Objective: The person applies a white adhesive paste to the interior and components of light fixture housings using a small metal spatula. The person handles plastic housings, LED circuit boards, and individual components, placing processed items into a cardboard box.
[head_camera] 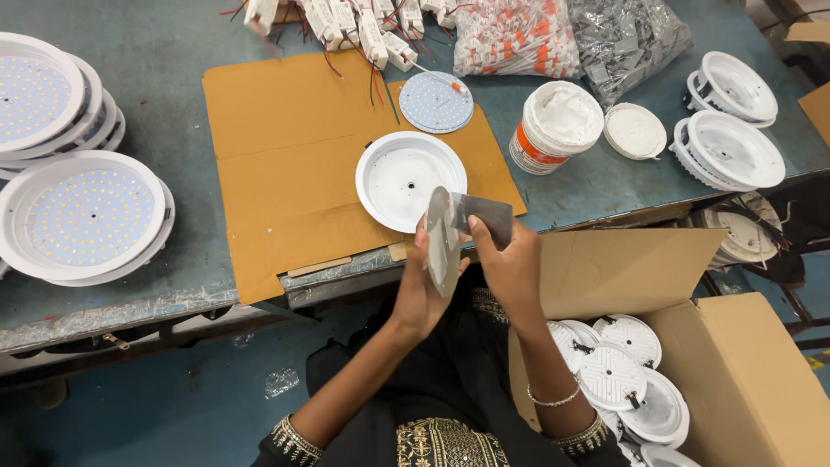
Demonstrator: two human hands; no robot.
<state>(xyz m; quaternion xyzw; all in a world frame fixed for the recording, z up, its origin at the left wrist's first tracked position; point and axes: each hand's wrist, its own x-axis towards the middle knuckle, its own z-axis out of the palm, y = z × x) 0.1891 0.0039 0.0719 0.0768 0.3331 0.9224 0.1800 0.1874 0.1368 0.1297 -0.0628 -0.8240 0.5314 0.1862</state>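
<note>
Both hands [467, 268] hold round disc [441, 242], grey scraper [484, 216].

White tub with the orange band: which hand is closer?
Right. The right hand sits below and slightly left of the tub, gripping a grey piece; the left hand is farther left, holding a white disc on edge.

An open brown carton [735, 346] stands at lower right. Two clear bags lie at the table's far edge: one [516, 36] holds orange-white parts, one [624, 39] grey parts.
</note>
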